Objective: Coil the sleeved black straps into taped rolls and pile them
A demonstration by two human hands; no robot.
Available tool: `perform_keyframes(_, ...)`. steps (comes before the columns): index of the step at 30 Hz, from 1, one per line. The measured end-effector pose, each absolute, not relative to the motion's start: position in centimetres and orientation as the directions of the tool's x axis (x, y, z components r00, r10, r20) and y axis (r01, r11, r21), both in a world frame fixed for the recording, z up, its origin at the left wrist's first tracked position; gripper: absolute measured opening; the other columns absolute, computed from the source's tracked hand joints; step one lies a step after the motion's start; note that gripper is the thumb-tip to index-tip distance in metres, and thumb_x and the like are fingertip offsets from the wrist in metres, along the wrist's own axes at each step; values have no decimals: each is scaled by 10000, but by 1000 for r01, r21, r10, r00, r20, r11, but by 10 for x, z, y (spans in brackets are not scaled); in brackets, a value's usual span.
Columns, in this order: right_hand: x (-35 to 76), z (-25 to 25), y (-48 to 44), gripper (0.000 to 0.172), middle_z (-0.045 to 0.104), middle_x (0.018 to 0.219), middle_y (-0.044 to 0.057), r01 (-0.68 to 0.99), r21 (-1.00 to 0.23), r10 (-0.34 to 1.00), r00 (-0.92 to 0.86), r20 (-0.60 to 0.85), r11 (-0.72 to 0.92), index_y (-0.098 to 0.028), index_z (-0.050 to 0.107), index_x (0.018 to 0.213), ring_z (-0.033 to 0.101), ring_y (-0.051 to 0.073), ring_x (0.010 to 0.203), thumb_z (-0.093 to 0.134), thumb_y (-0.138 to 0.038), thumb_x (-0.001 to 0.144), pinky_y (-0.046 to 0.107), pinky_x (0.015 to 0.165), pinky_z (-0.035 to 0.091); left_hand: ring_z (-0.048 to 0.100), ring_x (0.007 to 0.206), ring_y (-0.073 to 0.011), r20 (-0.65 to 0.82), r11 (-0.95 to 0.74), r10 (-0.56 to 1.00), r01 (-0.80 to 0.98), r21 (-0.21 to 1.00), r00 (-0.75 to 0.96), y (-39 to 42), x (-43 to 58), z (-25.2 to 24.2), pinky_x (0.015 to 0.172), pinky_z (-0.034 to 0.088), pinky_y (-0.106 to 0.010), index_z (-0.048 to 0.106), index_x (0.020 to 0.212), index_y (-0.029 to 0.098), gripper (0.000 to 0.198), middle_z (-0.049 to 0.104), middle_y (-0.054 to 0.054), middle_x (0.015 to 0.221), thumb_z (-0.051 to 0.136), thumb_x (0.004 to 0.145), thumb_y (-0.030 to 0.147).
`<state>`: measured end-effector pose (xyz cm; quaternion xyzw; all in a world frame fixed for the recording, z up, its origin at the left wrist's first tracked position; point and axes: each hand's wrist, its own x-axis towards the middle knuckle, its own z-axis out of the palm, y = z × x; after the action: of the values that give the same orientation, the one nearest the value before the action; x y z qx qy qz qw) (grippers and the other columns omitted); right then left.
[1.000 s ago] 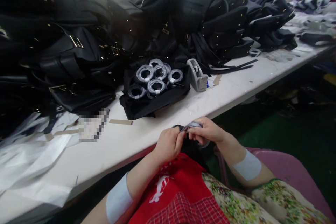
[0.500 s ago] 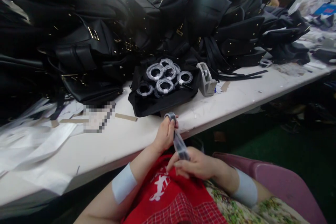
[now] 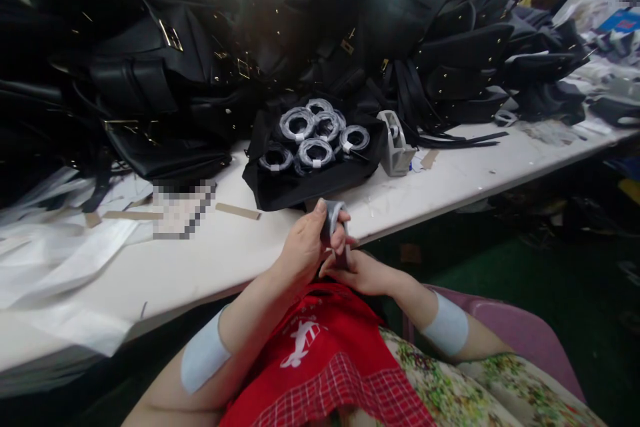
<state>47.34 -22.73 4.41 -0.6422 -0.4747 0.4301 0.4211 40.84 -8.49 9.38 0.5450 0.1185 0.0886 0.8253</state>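
My left hand (image 3: 313, 233) grips a dark strap coil (image 3: 335, 219) with a pale, shiny wrapping, fingers partly through its loop, over the table's front edge. Just below it, my right hand (image 3: 357, 270) pinches the strap's hanging part against the underside of the coil. Beyond both hands, a black tray-like fabric piece (image 3: 280, 199) holds several wrapped black coils (image 3: 316, 153), each with a small white label. A grey tape dispenser (image 3: 396, 147) stands right of them.
Black bags with gold buckles (image 3: 185, 40) are heaped along the back. White sheets (image 3: 65, 273) and a cardboard strip (image 3: 238, 211) lie at left. Black straps (image 3: 460, 141) extend at right. A pink chair (image 3: 520, 333) is behind my right arm.
My left hand has turned, tilting the coil so its loop shows. My right hand has moved up and left, close under it, and the strap stretch between them is shorter.
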Motion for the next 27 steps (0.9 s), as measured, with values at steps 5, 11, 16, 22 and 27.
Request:
perform_keyframes(5, 475, 69, -252, 410, 512, 566, -35, -172, -962, 976, -100, -195, -210, -113, 684, 1035, 422, 70, 434, 501, -468, 942, 192, 445, 356, 605, 827, -262, 293, -454, 287, -140, 880, 912, -73, 402, 63, 855, 465, -420, 651, 829, 163, 505, 663, -116, 817, 449, 867, 624)
perform_keyframes(11, 540, 76, -274, 341, 655, 748, 54, 395, -891, 866, 500, 6, -222, -139, 690, 919, 603, 167, 693, 632, -466, 842, 269, 648, 473, 412, 400, -119, -117, -162, 33, 121, 979, 993, -88, 384, 75, 489, 378, -261, 625, 625, 170, 668, 468, 12, 436, 266, 925, 646)
perform_keyframes(16, 550, 53, -270, 321, 676, 968, 75, 574, -776, 873, 483, 62, -263, -161, 671, 1016, 615, 216, 920, 662, -422, 829, 323, 841, 460, 314, 251, -78, -333, 584, -42, 293, 757, 942, -77, 392, 106, 451, 437, -221, 535, 556, 171, 691, 266, 83, 266, 237, 932, 669)
perform_keyframes(22, 550, 35, -273, 358, 663, 892, 40, 419, -843, 842, 534, -71, -336, -151, 660, 1074, 587, 168, 771, 678, -398, 816, 288, 730, 452, 369, 298, -57, -255, 781, 237, -27, 624, 937, -45, 406, 127, 565, 519, -204, 606, 664, 135, 652, 340, 77, 340, 201, 1010, 512)
perform_keyframes(27, 550, 35, -274, 320, 514, 619, -47, 61, -962, 884, 415, -216, -264, -138, 643, 1052, 479, 97, 558, 556, -411, 909, 266, 661, 474, 545, 457, -93, -215, 729, 398, -165, 665, 892, -33, 413, 133, 733, 560, -278, 648, 791, 141, 500, 513, 35, 484, 314, 1011, 442)
